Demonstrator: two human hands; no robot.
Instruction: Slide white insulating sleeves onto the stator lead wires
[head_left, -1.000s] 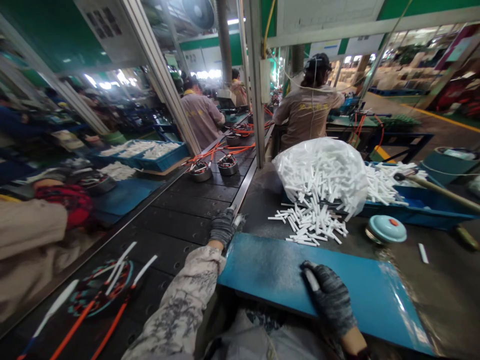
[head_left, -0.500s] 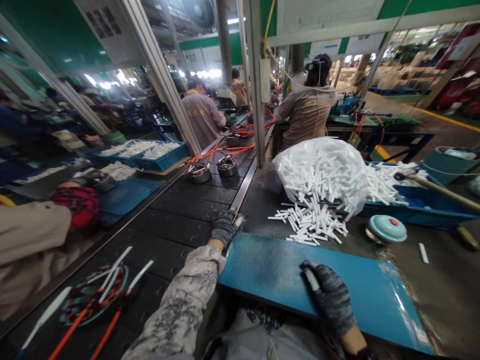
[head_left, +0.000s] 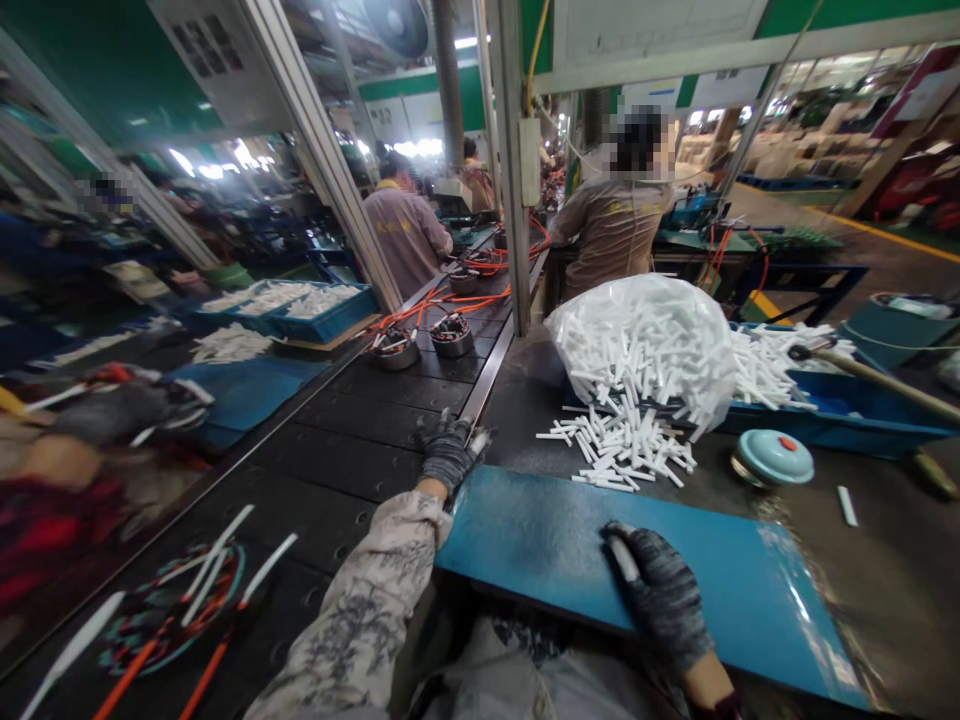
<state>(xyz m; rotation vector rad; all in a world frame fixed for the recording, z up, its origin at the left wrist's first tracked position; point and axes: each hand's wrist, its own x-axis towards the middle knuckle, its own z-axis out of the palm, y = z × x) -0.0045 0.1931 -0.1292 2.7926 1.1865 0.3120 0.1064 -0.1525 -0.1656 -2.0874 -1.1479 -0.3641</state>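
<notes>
My left hand, in a grey striped glove, rests on the metal rail at the conveyor's edge with its fingers apart and nothing in it. On the blue mat lies my right hand, gloved too, its fingers curled in beside the thumb; whether something small is inside is hidden. A stator with orange leads and white sleeves sits on the conveyor at lower left. Farther up the belt stand two metal-ringed stators.
White tubes are heaped beyond the mat, before a clear bag of tubes and a blue tray. A round teal-lidded container stands right. Across the conveyor, a co-worker's gloved hand holds a stator. Two people work ahead.
The stator at lower left has shifted slightly left and down. Across the belt, the co-worker's arms have moved left with a stator. My left fingers have spread more; my right hand is unchanged.
</notes>
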